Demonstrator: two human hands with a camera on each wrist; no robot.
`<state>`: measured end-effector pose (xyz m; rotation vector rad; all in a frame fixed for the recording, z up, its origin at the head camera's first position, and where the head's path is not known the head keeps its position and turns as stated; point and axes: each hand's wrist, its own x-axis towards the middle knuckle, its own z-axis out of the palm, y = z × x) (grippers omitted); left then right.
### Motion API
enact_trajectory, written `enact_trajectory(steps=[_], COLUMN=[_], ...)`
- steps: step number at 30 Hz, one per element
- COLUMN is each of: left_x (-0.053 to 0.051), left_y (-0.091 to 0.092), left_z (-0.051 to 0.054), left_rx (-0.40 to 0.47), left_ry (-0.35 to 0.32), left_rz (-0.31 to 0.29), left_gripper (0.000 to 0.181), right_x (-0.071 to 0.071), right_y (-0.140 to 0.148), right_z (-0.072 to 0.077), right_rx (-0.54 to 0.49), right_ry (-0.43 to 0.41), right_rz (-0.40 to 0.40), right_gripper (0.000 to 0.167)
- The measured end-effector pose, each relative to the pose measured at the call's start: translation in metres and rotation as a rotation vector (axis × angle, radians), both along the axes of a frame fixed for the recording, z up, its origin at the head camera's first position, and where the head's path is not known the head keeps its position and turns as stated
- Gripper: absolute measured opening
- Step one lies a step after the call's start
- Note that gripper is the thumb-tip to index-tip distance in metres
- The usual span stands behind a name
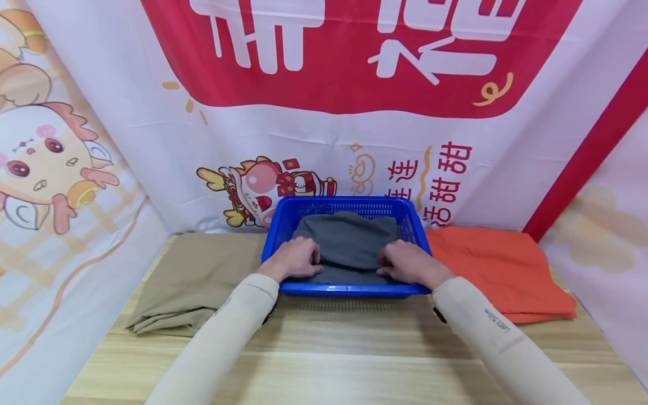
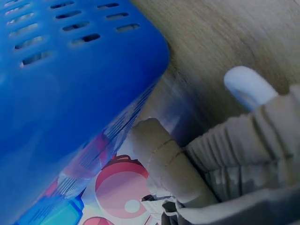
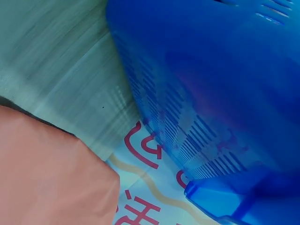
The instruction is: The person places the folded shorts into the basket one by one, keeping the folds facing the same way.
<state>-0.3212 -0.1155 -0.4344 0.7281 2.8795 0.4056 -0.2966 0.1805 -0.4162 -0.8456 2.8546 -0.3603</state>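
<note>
A dark grey folded garment (image 1: 351, 239) lies inside a blue plastic basket (image 1: 349, 291) in the head view. My left hand (image 1: 297, 257) reaches over the basket's left side and grips the cloth with curled fingers. On the opposite side my right hand (image 1: 409, 262) does likewise, its fingers curled at the cloth's right part. Both fingertips are partly hidden against the fabric. The wrist views show neither hand, only the outside of the basket close up, its slotted wall (image 2: 84, 84) on the left and its slotted wall (image 3: 178, 122) on the right.
Left of the basket lies a folded khaki garment (image 1: 202, 270), with a gathered waistband (image 2: 239, 140) visible up close. An orange folded garment (image 1: 498, 270) lies to the right. All stand on a wood-grain table (image 1: 329, 360) against a printed white and red cloth backdrop (image 1: 324, 135).
</note>
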Motion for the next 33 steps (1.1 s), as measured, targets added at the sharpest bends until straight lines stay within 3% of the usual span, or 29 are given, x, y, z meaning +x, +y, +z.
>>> enact_trajectory(steps=[3, 7, 9, 12, 14, 16, 20, 25, 28, 33], left_x=[0.0010, 0.0018, 0.0019, 0.0013, 0.0007, 0.0003, 0.0004, 0.0008, 0.0014, 0.0048], left_y=[-0.0006, -0.0005, -0.0003, 0.0006, 0.0012, 0.0015, 0.0023, 0.0028, 0.0024, 0.0026], left_z=[-0.0008, -0.0006, -0.0004, 0.0005, 0.0009, 0.0008, -0.0005, -0.0017, -0.0009, 0.0068], left_rx=[-0.020, -0.015, -0.012, 0.003, -0.001, -0.026, -0.115, -0.177, -0.178, -0.121], left_ry=[-0.112, -0.156, -0.131, 0.009, 0.109, 0.166, 0.112, 0.063, 0.069, 0.112], left_rz=[-0.050, -0.081, -0.075, -0.043, -0.016, -0.006, -0.001, 0.023, 0.032, 0.058], left_gripper=[0.022, 0.020, 0.014, 0.011, 0.018, 0.029, 0.048, 0.055, 0.055, 0.052], right_x=[-0.0010, -0.0022, -0.0025, -0.0033, -0.0040, -0.0050, -0.0061, -0.0051, -0.0044, -0.0028], right_y=[-0.0006, -0.0017, -0.0021, -0.0023, -0.0023, -0.0022, -0.0023, -0.0032, -0.0034, -0.0037], right_z=[0.0006, -0.0008, -0.0016, -0.0019, -0.0019, -0.0021, -0.0029, -0.0058, -0.0080, -0.0036], right_rx=[0.056, 0.139, 0.155, 0.118, 0.061, 0.014, -0.002, 0.139, 0.187, 0.094], right_ry=[0.045, 0.058, 0.061, 0.076, 0.086, 0.089, 0.065, 0.086, 0.115, 0.116], right_rz=[-0.026, -0.061, -0.064, -0.071, -0.082, -0.088, -0.092, -0.070, -0.062, -0.059], right_gripper=[0.012, 0.008, 0.008, 0.014, 0.016, 0.016, 0.013, 0.006, 0.008, 0.014])
